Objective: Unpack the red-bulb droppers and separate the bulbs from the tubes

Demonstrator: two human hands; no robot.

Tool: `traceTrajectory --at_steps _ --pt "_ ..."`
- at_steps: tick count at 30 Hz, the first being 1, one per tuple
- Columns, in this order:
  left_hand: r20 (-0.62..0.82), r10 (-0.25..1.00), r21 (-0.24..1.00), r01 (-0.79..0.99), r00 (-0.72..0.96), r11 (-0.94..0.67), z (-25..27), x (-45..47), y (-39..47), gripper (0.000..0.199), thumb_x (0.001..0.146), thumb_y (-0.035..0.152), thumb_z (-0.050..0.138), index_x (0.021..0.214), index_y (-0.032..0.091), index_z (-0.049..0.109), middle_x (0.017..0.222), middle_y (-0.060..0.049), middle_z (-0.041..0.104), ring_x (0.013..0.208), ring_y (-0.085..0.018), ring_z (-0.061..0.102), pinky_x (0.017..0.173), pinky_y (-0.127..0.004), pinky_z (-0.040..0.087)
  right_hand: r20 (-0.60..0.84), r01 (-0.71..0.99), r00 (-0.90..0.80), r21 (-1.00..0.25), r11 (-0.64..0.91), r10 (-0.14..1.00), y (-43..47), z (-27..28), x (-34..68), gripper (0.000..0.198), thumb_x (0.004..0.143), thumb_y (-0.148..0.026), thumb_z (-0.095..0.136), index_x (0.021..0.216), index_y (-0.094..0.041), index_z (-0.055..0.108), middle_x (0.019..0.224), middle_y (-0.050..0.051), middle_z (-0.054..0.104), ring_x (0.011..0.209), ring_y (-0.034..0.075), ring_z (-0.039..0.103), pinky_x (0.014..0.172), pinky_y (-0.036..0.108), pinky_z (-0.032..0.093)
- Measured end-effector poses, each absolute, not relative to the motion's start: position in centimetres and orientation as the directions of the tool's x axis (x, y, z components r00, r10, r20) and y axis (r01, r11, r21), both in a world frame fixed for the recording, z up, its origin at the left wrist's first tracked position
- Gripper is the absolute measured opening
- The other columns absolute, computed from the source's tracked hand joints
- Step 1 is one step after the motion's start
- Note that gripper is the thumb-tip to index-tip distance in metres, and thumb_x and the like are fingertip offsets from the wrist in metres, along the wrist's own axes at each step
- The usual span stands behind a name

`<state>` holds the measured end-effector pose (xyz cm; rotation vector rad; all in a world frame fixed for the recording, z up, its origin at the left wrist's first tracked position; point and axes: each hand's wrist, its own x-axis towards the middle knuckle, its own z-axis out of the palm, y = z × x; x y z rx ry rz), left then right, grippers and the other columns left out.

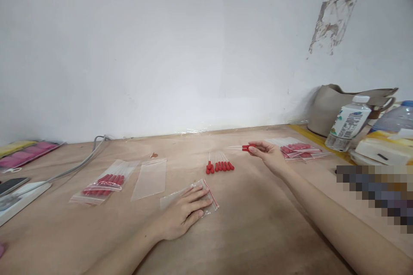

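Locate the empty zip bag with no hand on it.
In the head view, the empty zip bag lies flat on the table, left of centre, between the filled bag of red-bulbed droppers and the left hand.

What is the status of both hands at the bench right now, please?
Left hand flat on empty zip bag. Right hand pinching red-bulb droppers. Loose droppers between.

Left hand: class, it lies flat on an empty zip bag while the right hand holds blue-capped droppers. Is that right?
Not quite. In the head view the left hand does lie on the empty zip bag, but the droppers in the right hand are red-capped.
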<state>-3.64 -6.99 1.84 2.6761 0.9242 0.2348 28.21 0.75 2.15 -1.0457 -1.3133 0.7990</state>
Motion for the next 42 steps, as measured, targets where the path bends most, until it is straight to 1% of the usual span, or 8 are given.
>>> traceTrajectory --at_steps 3,6,12,16,24,30,37,42 --pt "0.07 0.7 0.319 0.648 0.711 -0.691 1.9 -3.3 -7.6 0.038 0.09 0.035 0.032 0.127 0.032 0.04 0.138 -0.001 0.034 0.128 -0.021 0.027 0.105 -0.044 0.021 0.571 0.444 0.144 -0.768 0.463 0.808 1.2 0.5 27.6 0.027 0.076 -0.034 0.055 0.095 -0.017 0.062 0.097 0.009 0.066 0.09 0.02 0.061 0.082 0.036 0.048" --pt "0.087 0.783 0.329 0.724 0.616 -0.606 1.9 -3.0 -8.0 0.039 0.089 0.04 0.033 0.125 0.03 0.043 0.135 -0.003 0.038 0.126 -0.023 0.031 0.103 -0.043 0.026 0.616 0.612 -0.003 -0.622 0.488 0.788 1.3 -1.2 26.4 0.024 0.08 -0.027 0.048 0.096 -0.019 0.064 0.099 0.007 0.066 0.092 0.021 0.061 0.084 0.038 0.047" --pt "0.23 0.916 0.388 0.832 0.328 -0.396 2.5 -4.6 -5.9 0.033 0.085 0.041 0.036 0.102 0.021 0.056 0.109 -0.008 0.053 0.101 -0.022 0.051 0.089 -0.037 0.038 0.551 0.637 -0.213 -0.548 0.542 0.807 1.2 -2.4 25.7 0.023 0.077 -0.022 0.054 0.096 -0.025 0.066 0.102 0.004 0.065 0.094 0.021 0.06 0.085 0.037 0.047" --pt "0.16 0.976 0.52 0.828 0.147 -0.209 2.4 -6.6 -3.8 0.04 0.075 0.049 0.047 0.097 0.017 0.054 0.093 -0.007 0.056 0.083 -0.021 0.055 0.073 -0.033 0.043 0.525 0.662 -0.233 -0.531 0.529 0.819 0.9 -2.2 25.9 0.029 0.076 -0.021 0.054 0.105 -0.022 0.061 0.103 0.007 0.064 0.094 0.023 0.059 0.083 0.039 0.047" --pt "0.054 0.983 0.518 0.837 0.174 -0.176 1.5 -6.4 -3.8 0.026 0.068 0.043 0.053 0.068 0.017 0.055 0.065 0.0 0.057 0.061 -0.015 0.052 0.055 -0.024 0.036 0.496 0.648 -0.237 -0.56 0.516 0.836 1.0 -2.2 25.3 0.02 0.077 -0.02 0.053 0.093 -0.019 0.065 0.098 0.007 0.063 0.09 0.019 0.059 0.081 0.035 0.047" --pt "0.16 0.987 0.587 0.8 0.03 -0.12 2.1 -8.0 -1.8 0.024 0.072 0.041 0.048 0.068 0.018 0.052 0.061 0.001 0.057 0.059 -0.015 0.054 0.054 -0.023 0.039 0.507 0.635 -0.25 -0.557 0.535 0.825 1.1 -2.5 25.0 0.017 0.078 -0.021 0.053 0.09 -0.02 0.065 0.093 0.005 0.064 0.086 0.018 0.059 0.079 0.034 0.046" --pt "0.288 0.898 0.46 0.871 -0.333 0.175 4.0 -14.5 1.5 0.038 0.074 0.047 0.045 0.095 0.015 0.05 0.085 -0.01 0.061 0.081 -0.028 0.058 0.067 -0.035 0.041 0.487 0.635 -0.244 -0.574 0.518 0.839 0.7 -2.3 24.8 0.017 0.077 -0.023 0.053 0.09 -0.021 0.064 0.09 0.004 0.063 0.081 0.018 0.058 0.072 0.031 0.047" --pt "0.347 0.91 0.029 0.972 -0.228 0.233 4.1 -14.3 0.4 0.054 0.077 0.051 0.036 0.114 0.013 0.047 0.111 -0.019 0.051 0.105 -0.036 0.047 0.079 -0.042 0.038 0.493 0.658 -0.231 -0.556 0.508 0.839 0.3 -2.1 24.7 0.02 0.075 -0.025 0.056 0.094 -0.02 0.061 0.091 0.005 0.061 0.078 0.016 0.057 0.072 0.031 0.046"
